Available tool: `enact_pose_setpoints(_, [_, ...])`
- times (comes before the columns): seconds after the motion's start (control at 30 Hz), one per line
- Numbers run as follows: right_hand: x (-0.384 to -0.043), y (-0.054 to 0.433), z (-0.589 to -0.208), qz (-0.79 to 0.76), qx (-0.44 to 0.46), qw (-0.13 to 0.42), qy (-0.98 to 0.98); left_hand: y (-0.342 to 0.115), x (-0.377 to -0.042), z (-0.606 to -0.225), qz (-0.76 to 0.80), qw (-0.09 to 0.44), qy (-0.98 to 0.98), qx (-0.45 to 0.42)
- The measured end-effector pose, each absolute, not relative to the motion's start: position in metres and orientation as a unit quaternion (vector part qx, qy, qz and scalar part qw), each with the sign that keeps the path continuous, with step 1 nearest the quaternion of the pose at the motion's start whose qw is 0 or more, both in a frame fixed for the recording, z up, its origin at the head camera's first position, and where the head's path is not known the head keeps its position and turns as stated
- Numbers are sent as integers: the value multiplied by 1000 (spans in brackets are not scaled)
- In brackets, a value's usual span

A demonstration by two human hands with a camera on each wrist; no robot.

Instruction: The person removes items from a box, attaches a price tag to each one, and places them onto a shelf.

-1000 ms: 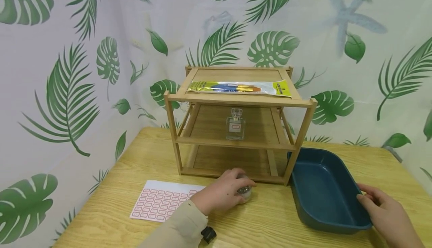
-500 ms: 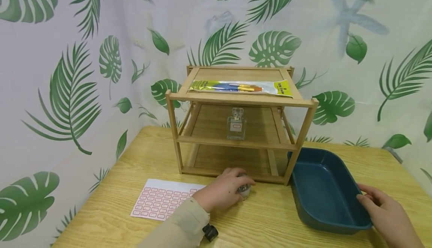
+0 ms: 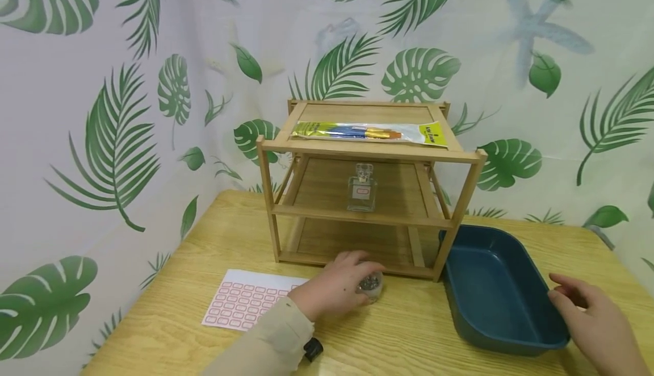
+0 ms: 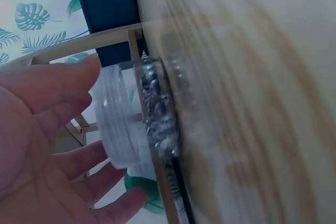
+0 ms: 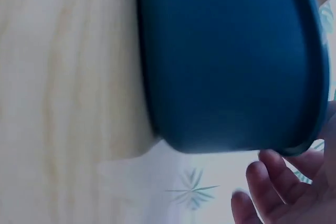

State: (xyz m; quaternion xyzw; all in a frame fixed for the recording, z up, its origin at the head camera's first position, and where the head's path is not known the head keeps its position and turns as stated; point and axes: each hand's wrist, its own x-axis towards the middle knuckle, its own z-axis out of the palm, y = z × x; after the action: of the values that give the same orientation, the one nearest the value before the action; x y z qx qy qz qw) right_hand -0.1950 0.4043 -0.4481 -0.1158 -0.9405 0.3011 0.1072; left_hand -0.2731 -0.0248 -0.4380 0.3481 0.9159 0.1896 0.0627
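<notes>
A small clear round jar (image 3: 372,286) with shiny metallic bits inside stands on the table before the wooden rack. My left hand (image 3: 334,288) is around the jar from the left; in the left wrist view its fingers are spread, with the thumb near the jar's lid (image 4: 113,116). On the right lies a dark blue tray (image 3: 495,308). My right hand (image 3: 600,313) is at its right rim, thumb and fingers loosely apart. The right wrist view shows relaxed fingers (image 5: 268,182) by the tray's corner; whether they touch it I cannot tell.
The three-level wooden rack (image 3: 357,216) holds a labelled glass perfume bottle (image 3: 361,191) on its middle shelf and a packet of paintbrushes (image 3: 370,133) on top. A sheet of red-bordered labels (image 3: 245,299) lies left of my left hand. A leaf-patterned cloth hangs behind.
More of the jar shows as my left hand loosens around it. My right hand's fingers have come slightly away from the tray's rim. The head view has shifted a little.
</notes>
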Motion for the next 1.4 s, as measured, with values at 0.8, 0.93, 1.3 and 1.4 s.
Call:
enact_pose_setpoints(0.8, [-205, 215, -409, 294, 207, 117, -926, -133, -265, -431, 259, 31, 924, 278])
enact_pose_setpoints(0.93, [-210, 176, -415, 338, 242, 61, -908, -154, -264, -432, 278, 26, 928, 245])
enact_pose_setpoints(1.3, [-225, 96, -436, 325, 297, -45, -897, -207, -268, -440, 290, 37, 940, 176])
enact_pose_setpoints(1.4, [-228, 80, -443, 291, 299, -56, -907, -221, -269, -445, 302, 55, 939, 156])
